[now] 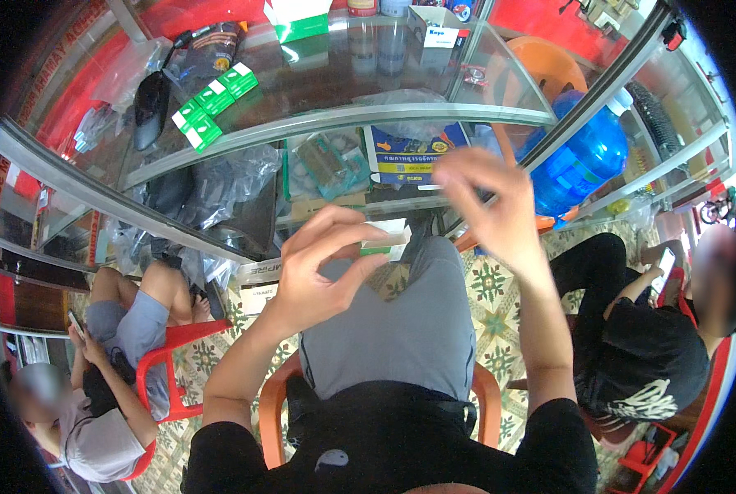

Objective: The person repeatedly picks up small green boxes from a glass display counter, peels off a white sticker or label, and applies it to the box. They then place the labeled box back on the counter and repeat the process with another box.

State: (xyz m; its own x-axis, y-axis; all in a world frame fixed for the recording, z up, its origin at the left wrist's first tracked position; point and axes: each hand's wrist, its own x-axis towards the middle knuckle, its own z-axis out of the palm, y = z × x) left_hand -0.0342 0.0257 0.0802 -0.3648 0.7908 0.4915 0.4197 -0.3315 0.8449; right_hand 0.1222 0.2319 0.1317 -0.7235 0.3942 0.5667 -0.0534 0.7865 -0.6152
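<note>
Hands raised over the lap of a seated person, seen from above. The left hand (pixel 323 259) pinches a small white and green box (pixel 387 238) between thumb and fingertips, holding it level above the grey-trousered knee. The right hand (pixel 487 202) hovers just beside the box, up and to its right, not touching it; its fingers are loosely curled and blurred, with nothing seen in them.

The person sits on an orange chair (pixel 271 407) over a patterned tile floor (pixel 491 288). Straight ahead stands a glass display case (pixel 335 115) with a metal frame. On its glass top lie several small green and white boxes (pixel 213 103) in a row, a black bagged part (pixel 150 103) to their left, and a larger green and white carton (pixel 298 20) at the far edge. Inside the case, on a shelf, are plastic-wrapped parts (pixel 327 165) and a blue and yellow package (pixel 407 152). A big blue water bottle (pixel 582 160) stands to the right of the case, near another orange chair (pixel 549 66).

At lower left, another person sits on a red chair (pixel 166 362), holding a phone (pixel 76 323). At right, a third person in black clothes sits low, also holding a phone (pixel 663 267).
</note>
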